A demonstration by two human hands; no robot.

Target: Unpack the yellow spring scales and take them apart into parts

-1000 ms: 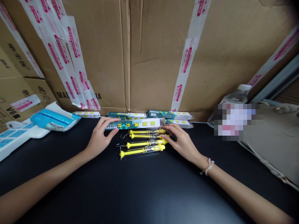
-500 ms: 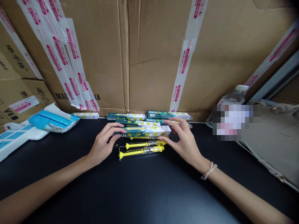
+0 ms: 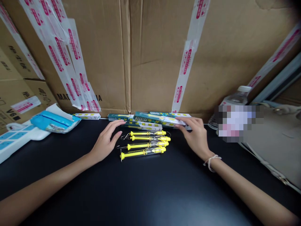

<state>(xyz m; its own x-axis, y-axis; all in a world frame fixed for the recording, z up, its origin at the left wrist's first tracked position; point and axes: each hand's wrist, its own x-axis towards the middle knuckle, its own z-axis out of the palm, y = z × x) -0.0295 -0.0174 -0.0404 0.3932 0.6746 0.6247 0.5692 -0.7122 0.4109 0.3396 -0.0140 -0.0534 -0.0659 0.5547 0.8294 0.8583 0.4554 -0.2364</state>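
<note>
My right hand (image 3: 194, 133) grips the right end of a slim green-and-white spring scale box (image 3: 160, 118). The box is tilted, its left end raised over the others. Fingers apart and holding nothing, my left hand (image 3: 105, 139) hovers by the left end of another printed box (image 3: 143, 126); whether it touches that box I cannot tell. In front of the boxes, several yellow spring scales with metal hooks lie side by side on the black table, among them the nearest spring scale (image 3: 143, 153).
Big taped cardboard boxes (image 3: 155, 62) form a wall behind. At left are a white power strip (image 3: 14, 141), a blue packet (image 3: 53, 121) and one slim box (image 3: 87, 116). A plastic bottle (image 3: 237, 97) and a beige bag (image 3: 272, 144) stand at right.
My left hand has let go of the box. My right hand has carried it up and back towards the other boxes, uncovering the farther spring scales.
</note>
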